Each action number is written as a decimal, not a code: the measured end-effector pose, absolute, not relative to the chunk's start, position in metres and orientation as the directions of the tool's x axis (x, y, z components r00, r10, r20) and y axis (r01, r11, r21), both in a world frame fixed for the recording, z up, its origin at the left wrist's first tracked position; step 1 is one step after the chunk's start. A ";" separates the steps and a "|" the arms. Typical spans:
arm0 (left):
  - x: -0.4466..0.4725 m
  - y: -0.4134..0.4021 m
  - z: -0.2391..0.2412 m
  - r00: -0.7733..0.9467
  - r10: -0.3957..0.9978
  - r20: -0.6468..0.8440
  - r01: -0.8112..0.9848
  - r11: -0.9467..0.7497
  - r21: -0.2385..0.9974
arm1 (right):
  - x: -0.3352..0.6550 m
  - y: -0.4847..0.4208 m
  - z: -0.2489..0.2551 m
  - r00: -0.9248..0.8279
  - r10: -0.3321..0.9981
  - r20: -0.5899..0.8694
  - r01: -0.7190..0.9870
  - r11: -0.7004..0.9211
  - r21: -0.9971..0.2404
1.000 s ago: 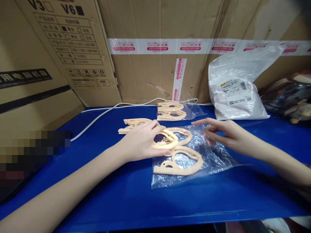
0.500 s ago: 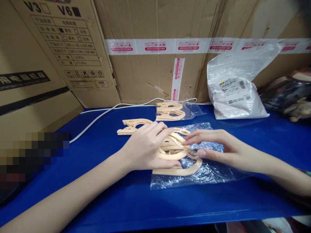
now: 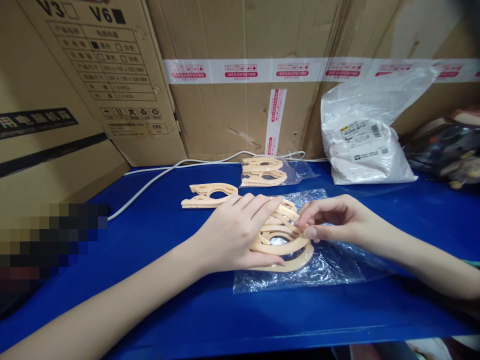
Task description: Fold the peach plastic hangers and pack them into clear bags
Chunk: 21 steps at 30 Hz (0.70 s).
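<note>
A beige plastic folding hanger [image 3: 287, 246], folded up, lies over a clear plastic bag [image 3: 330, 272]. Another curved beige piece [image 3: 300, 261] shows just below it, inside or under the film; I cannot tell which. My left hand [image 3: 243, 230] is closed over the left part of the hanger, its thumb along the near side. At the hanger's right end, my right hand [image 3: 333, 220] pinches the edge between thumb and fingers. Beyond my left hand sits a second folded hanger [image 3: 210, 196] without a bag. Farther back, a bagged pair of hangers [image 3: 264, 172] rests near the cartons.
All of this lies on a blue tabletop [image 3: 180, 310]. Cardboard boxes [image 3: 225, 115] stand along the back and left. A white cable [image 3: 150, 182] runs across the rear. On the right are a white labelled bag [image 3: 369, 150] and a dark bundle [image 3: 438, 145].
The hanger under my hands has shifted slightly right over the bag, and my left hand moved with it. My right hand's fingers have closed from loosely spread to a pinch on its end.
</note>
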<state>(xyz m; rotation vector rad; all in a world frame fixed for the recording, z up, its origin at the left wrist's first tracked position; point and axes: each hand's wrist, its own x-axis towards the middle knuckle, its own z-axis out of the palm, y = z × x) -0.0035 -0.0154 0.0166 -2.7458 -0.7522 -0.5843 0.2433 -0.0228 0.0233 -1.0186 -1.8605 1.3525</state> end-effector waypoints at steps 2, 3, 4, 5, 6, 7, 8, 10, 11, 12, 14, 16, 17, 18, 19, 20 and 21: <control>-0.005 -0.014 0.017 0.788 0.428 0.443 0.533 -0.835 -0.140 | 0.245 -0.022 0.024 -0.507 0.861 0.044 0.192 0.163 -0.968; -0.006 -0.014 0.017 0.785 0.426 0.449 0.536 -0.831 -0.150 | 0.247 -0.022 0.025 -0.501 0.864 0.046 0.176 0.154 -0.972; -0.007 -0.013 0.017 0.782 0.425 0.456 0.540 -0.828 -0.155 | 0.248 -0.022 0.027 -0.492 0.869 0.047 0.167 0.147 -0.975; -0.008 -0.013 0.018 0.777 0.428 0.461 0.545 -0.825 -0.152 | 0.249 -0.022 0.029 -0.482 0.875 0.048 0.165 0.144 -0.976; -0.009 -0.012 0.018 0.771 0.435 0.465 0.549 -0.824 -0.139 | 0.250 -0.022 0.031 -0.468 0.882 0.054 0.168 0.149 -0.975; -0.010 -0.012 0.019 0.764 0.443 0.469 0.551 -0.826 -0.117 | 0.251 -0.022 0.033 -0.450 0.891 0.066 0.171 0.158 -0.973; -0.011 -0.012 0.019 0.753 0.458 0.472 0.556 -0.827 -0.085 | 0.252 -0.022 0.035 -0.431 0.899 0.079 0.174 0.169 -0.970; -0.012 -0.011 0.020 0.730 0.497 0.470 0.565 -0.825 -0.006 | 0.254 -0.022 0.037 -0.409 0.906 0.110 0.178 0.197 -0.964; -0.013 -0.010 0.021 0.716 0.517 0.469 0.571 -0.820 0.032 | 0.254 -0.021 0.038 -0.403 0.906 0.129 0.176 0.215 -0.961; -0.013 -0.010 0.021 0.704 0.531 0.471 0.574 -0.817 0.062 | 0.255 -0.020 0.038 -0.399 0.906 0.144 0.175 0.229 -0.958; -0.014 -0.009 0.022 0.688 0.548 0.476 0.579 -0.810 0.097 | 0.255 -0.018 0.037 -0.391 0.905 0.167 0.179 0.253 -0.951; -0.014 -0.008 0.022 0.681 0.549 0.485 0.580 -0.809 0.101 | 0.256 -0.017 0.036 -0.372 0.912 0.172 0.200 0.260 -0.945; -0.014 -0.008 0.023 0.681 0.546 0.488 0.580 -0.809 0.096 | 0.256 -0.017 0.036 -0.363 0.916 0.171 0.217 0.262 -0.940; -0.014 -0.008 0.023 0.680 0.543 0.492 0.581 -0.809 0.090 | 0.256 -0.017 0.035 -0.358 0.917 0.178 0.235 0.273 -0.933; -0.014 -0.008 0.023 0.679 0.539 0.499 0.581 -0.809 0.083 | 0.256 -0.017 0.035 -0.357 0.914 0.194 0.260 0.297 -0.919; -0.014 -0.008 0.023 0.676 0.537 0.505 0.582 -0.809 0.080 | 0.256 -0.018 0.034 -0.365 0.905 0.218 0.297 0.335 -0.894; -0.014 -0.009 0.023 0.673 0.539 0.507 0.584 -0.807 0.082 | 0.256 -0.019 0.034 -0.384 0.888 0.252 0.344 0.391 -0.854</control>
